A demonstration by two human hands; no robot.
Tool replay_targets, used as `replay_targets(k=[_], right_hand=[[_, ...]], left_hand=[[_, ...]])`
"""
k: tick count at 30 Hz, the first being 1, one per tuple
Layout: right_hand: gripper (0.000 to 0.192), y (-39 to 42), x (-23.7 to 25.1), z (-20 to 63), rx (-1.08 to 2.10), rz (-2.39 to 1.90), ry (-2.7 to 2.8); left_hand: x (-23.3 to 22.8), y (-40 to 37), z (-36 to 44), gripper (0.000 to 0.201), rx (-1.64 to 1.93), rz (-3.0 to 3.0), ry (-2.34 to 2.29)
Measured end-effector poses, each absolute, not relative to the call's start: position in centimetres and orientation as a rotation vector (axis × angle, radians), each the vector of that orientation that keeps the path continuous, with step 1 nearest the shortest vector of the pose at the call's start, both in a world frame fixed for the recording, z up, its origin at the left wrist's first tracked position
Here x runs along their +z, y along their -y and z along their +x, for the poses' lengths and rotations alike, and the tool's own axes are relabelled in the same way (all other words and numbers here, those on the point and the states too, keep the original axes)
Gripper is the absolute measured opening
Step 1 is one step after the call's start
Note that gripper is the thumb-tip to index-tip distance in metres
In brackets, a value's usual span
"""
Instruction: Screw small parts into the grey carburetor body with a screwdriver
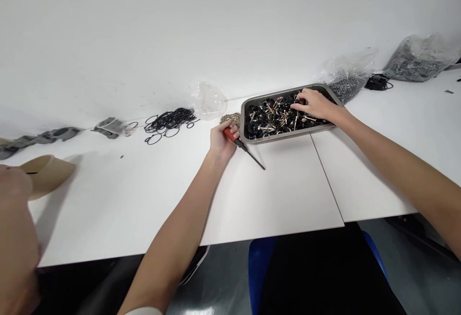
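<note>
My left hand is wrapped round a screwdriver with a red and black handle, its dark shaft pointing down and right over the white table. Beside that hand, at the tray's left end, lies a pile of small brass-coloured parts. My right hand reaches into a grey metal tray, fingers curled together over the contents. Black round parts and brass-coloured screws fill the tray in a jumble. Whatever is between the right fingertips is too small to make out.
Black rubber rings and a clear plastic bag lie left of the tray. Bags of dark parts stand along the wall at right. Grey curved parts line the far left. Another person's arm is near a tan ring-shaped piece.
</note>
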State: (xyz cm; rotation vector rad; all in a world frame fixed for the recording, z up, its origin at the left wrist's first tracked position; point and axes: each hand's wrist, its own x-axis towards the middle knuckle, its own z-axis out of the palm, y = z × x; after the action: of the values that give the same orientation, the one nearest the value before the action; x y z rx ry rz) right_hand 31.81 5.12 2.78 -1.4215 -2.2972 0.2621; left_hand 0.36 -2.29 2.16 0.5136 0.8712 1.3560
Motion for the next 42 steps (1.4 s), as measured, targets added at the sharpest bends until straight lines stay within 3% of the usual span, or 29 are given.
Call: replay_targets(k=[42], right_hand=[[0.035, -5.4, 2.3, 32.2, 0.227, -1.406, 2.281]], left_hand=[[5.0, 2.2, -7.1, 0.043, 1.716, 0.54, -0.852]])
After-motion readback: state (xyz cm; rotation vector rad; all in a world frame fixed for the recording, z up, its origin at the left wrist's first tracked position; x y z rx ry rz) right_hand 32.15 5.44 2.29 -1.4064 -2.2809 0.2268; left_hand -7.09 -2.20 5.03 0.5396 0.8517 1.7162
